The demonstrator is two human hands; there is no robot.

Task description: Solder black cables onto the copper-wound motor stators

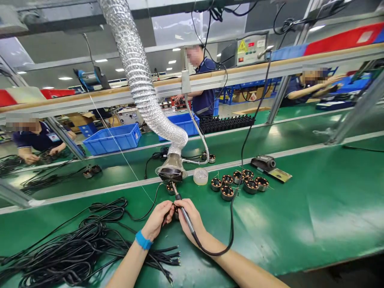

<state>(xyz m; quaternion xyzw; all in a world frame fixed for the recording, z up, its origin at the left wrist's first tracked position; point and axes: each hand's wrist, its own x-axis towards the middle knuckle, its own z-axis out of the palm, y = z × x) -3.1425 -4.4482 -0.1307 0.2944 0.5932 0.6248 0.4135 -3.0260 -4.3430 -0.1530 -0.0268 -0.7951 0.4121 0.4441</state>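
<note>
My right hand [195,222] is wrapped round a soldering iron [186,218], its tip pointing away from me toward the fume hood. Close beside it, my left hand [159,219], with a blue band at the wrist, has its fingers pinched together. What they grip is mostly hidden; something dark shows under them. Between the two hands a wound copper motor stator [176,214] is partly covered by my fingers. Another stator [170,189] sits just past the iron's tip, under the hood's mouth [171,174]. A thin strand of solder wire [132,168] hangs down left of the hands.
Black cables [87,244] lie heaped at left. Several stators [227,193] stand right of a round white tub [200,176]. A soldering iron stand [264,163] is farther right. A silver duct [144,80] hangs overhead. Blue bins [112,138] and co-workers [204,88] are beyond.
</note>
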